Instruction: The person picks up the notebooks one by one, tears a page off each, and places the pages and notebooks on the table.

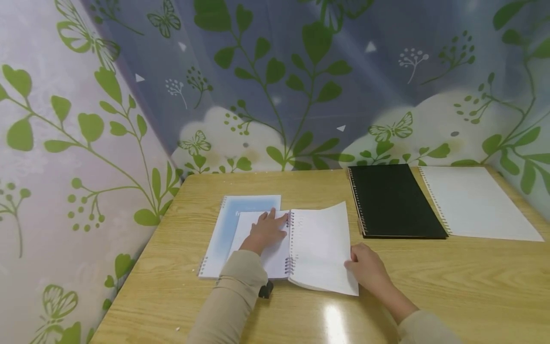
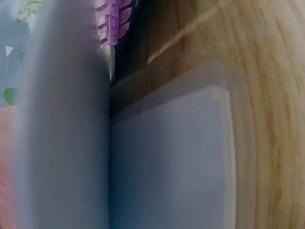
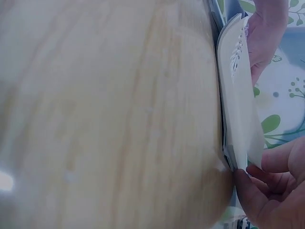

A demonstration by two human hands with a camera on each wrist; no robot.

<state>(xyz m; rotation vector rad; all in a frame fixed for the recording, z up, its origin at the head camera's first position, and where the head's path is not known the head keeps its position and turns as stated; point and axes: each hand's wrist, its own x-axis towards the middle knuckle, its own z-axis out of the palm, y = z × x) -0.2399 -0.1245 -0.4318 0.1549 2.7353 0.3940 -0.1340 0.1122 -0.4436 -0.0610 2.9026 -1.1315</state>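
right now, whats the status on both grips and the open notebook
Left grip on left page; right grip pinching right page by outer edge. Notebook open, left side over blue notebook. Black notebook apart, off right.

Worktop [image 1: 472, 296]: wood-grained, smooth, glossy. Open notebook [image 1: 320, 248]: matt white paper; binding rings [image 2: 113, 21], shiny purple plastic. Far right, black notebook [image 1: 397, 205]: smooth, matt cover. Left sleeve [image 1: 232, 296]: matt cloth.

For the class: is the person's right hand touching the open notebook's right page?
Touching. The head view shows it: the right hand grips the outer edge of the right page, with no gap between.
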